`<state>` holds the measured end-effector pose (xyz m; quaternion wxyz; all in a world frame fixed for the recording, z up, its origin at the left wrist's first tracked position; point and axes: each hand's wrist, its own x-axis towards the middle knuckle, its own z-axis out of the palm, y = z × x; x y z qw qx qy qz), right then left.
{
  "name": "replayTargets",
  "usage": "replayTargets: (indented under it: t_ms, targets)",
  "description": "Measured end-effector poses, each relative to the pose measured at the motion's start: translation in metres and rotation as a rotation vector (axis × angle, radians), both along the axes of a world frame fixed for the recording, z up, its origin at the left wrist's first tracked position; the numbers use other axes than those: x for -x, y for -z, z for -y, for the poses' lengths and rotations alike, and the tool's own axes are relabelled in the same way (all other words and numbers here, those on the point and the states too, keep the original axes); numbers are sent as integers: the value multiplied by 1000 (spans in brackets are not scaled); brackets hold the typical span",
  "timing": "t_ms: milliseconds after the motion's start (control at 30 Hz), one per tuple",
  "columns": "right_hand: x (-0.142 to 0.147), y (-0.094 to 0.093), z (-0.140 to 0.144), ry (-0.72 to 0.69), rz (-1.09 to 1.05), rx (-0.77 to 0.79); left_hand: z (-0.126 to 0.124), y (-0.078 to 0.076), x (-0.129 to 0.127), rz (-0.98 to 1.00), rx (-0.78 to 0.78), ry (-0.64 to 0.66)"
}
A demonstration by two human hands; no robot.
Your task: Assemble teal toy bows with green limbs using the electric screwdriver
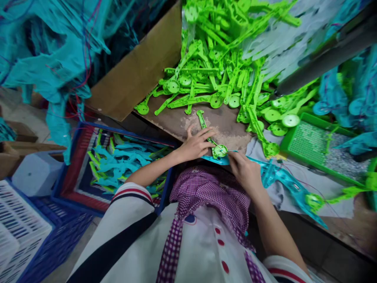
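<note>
My left hand lies over a lime-green plastic arm with a round end, its fingers spread across the piece at the table's front edge. Close by on the right, my right hand is pinched at the rim of that round end; whatever sits between its fingers is too small to name. Under both, a long blue plastic part runs along the edge to the right. A second green arm is joined near its far end, and thin wires trail beside it.
Green arms are heaped at the back. A green tray of small metal pieces stands right, below a dark tool. Left are a cardboard panel, hanging blue parts, and a blue crate holding blue-and-green pieces.
</note>
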<state>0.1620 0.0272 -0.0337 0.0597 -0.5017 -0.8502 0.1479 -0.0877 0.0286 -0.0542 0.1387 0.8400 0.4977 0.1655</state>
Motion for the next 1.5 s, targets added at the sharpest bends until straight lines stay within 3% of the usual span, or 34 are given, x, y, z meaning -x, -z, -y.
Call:
replayTargets:
  t_ms: [300, 633, 833, 1100, 1200, 1367, 1500]
  targets:
    - [-9, 1, 9, -51, 107, -154, -1, -11, -3, -34, 31, -11]
    - [-7, -1, -6, 262, -145, 122, 2, -17, -6, -51, 24, -21]
    - [5, -5, -8, 336, -31, 199, 4, -20, -9, -58, 32, -40]
    - [19, -17, -9, 187, 265, 148, 4, -23, -7, 27, 65, -77]
    - [18, -17, -10, 169, 269, 156, 7, -23, -22, 111, 26, -145]
    - [15, -17, -11, 136, 258, 157, 13, -17, -53, 65, 19, -49]
    - [-3, -14, -8, 121, 109, 143, 13, -14, -57, 8, 28, -57]
